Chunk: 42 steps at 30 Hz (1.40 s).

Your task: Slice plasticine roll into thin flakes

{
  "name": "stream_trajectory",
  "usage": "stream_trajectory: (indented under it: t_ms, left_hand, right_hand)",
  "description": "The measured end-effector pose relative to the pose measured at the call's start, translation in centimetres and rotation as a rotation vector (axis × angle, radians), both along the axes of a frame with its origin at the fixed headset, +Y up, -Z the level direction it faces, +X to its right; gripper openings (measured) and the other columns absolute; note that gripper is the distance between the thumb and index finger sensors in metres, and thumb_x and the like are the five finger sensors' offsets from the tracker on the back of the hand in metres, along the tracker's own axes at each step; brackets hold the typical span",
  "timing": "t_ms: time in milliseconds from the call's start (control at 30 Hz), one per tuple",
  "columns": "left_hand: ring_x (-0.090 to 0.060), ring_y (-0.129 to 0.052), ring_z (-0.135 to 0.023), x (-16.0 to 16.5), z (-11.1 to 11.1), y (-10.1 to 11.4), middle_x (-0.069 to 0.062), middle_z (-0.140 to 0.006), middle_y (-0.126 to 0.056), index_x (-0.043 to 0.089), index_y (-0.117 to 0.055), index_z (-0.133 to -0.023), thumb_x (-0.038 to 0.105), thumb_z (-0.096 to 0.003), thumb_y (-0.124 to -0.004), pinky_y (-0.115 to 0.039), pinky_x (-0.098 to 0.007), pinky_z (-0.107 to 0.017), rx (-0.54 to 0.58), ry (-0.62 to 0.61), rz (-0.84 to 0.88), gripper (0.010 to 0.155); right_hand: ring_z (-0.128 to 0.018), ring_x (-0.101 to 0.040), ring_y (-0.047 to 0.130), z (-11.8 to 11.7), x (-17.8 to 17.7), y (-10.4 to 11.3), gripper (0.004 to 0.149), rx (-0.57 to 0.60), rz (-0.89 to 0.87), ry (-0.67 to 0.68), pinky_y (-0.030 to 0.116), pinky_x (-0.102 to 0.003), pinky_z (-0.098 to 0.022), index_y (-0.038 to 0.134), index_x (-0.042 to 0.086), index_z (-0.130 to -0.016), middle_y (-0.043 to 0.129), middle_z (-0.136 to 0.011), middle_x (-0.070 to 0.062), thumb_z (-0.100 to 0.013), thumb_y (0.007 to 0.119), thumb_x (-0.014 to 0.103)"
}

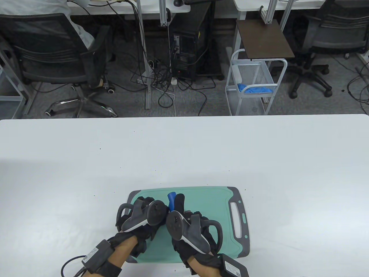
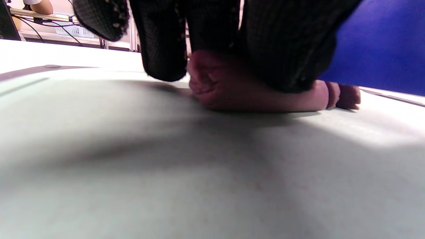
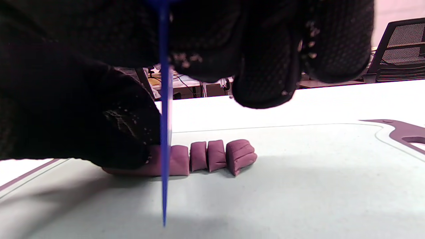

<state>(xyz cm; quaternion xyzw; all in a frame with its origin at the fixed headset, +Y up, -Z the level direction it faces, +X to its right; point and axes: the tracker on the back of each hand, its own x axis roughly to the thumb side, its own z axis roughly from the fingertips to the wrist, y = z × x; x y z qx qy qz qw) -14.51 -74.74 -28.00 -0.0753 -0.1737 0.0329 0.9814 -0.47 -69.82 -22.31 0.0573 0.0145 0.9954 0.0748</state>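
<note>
A purple plasticine roll (image 3: 151, 166) lies on the teal cutting board (image 1: 207, 202). My left hand (image 1: 148, 205) presses down on it and holds it still; its fingers (image 2: 162, 49) cover most of the roll (image 2: 232, 96). My right hand (image 1: 180, 203) grips a blue plastic knife (image 1: 171, 200). The blade (image 3: 165, 132) stands upright, edge-on, down in the roll right beside my left fingers, with its tip on the board. Three cut pieces (image 3: 215, 155) stand in a row to the right of the blade, with one more piece (image 3: 179, 161) against it.
The board has grey ends and a handle slot (image 1: 237, 219) on its right. It sits at the near edge of a white table (image 1: 184, 150). Chairs, cables and a wire cart stand on the floor beyond the table.
</note>
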Motion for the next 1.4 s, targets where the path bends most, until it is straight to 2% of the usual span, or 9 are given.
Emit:
stream_trajectory:
  t_ms: [1400]
  left_hand:
    - [-0.030, -0.090, -0.094, 0.00, 0.00, 0.00, 0.010, -0.086, -0.097, 0.036, -0.089, -0.080, 0.047, -0.0318, -0.091, -0.067, -0.058, -0.074, 0.000, 0.000, 0.000, 0.049]
  right_hand:
    - [-0.054, -0.037, 0.095, -0.36, -0.52, 0.04, 0.084, 0.006, 0.025, 0.010, 0.077, -0.062, -0.049, 0.028, 0.013, -0.106, 0.091, -0.045, -0.007, -0.046, 0.081, 0.038]
